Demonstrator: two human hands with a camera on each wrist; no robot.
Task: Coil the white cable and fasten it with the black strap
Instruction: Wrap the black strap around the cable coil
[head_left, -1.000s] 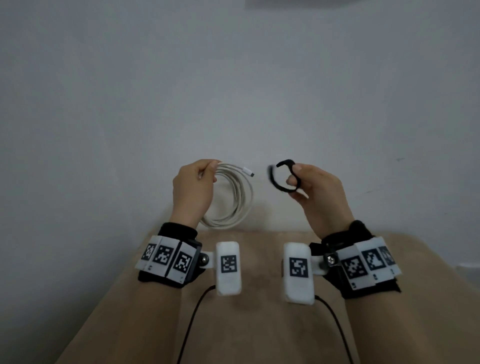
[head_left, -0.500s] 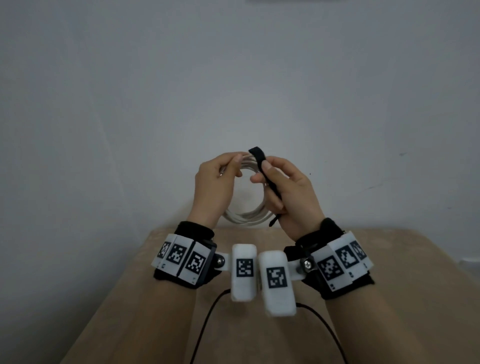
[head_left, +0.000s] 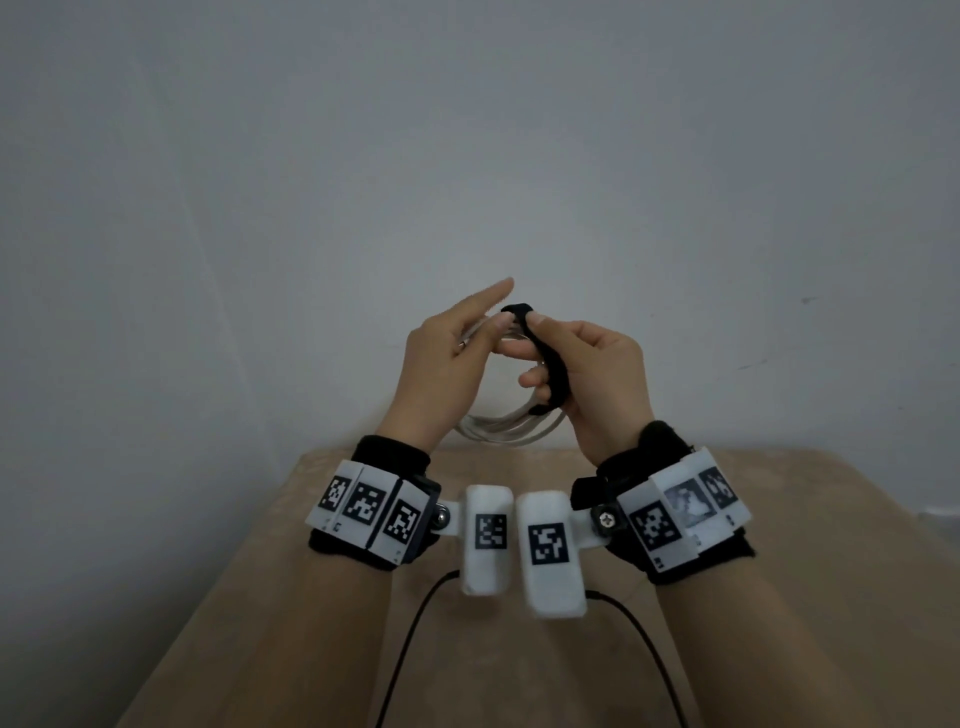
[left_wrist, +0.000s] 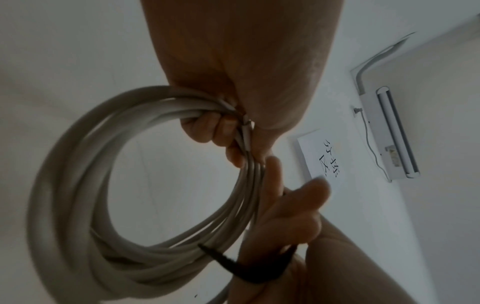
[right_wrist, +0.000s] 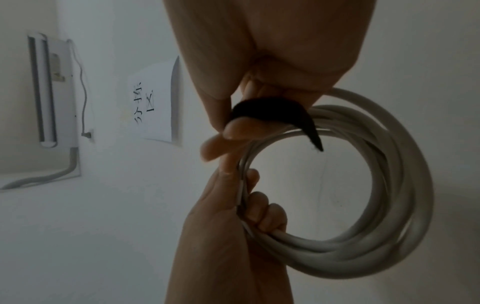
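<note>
The white cable (head_left: 511, 430) is wound into a coil of several loops and held up in front of the wall. My left hand (head_left: 452, 353) grips the coil's top with its lower fingers curled round the strands (left_wrist: 215, 127), while its index finger points out straight. My right hand (head_left: 571, 364) pinches the black strap (head_left: 548, 364), which is draped over the top of the coil beside the left fingers. In the right wrist view the strap (right_wrist: 272, 112) bends over a right fingertip, its free end hanging across the cable (right_wrist: 389, 205). The strap's other end (left_wrist: 241, 267) lies across the right hand.
A tan table (head_left: 779, 571) lies below my forearms, against a plain white wall. Black leads (head_left: 410, 649) run from the wrist cameras towards me. High on the wall hang a paper sheet with writing (left_wrist: 319, 158) and a white fixture with a cord (left_wrist: 389, 133).
The hands, apart a second ago, have met. The right hand brought the strap onto the coil's top, and the left index finger has straightened.
</note>
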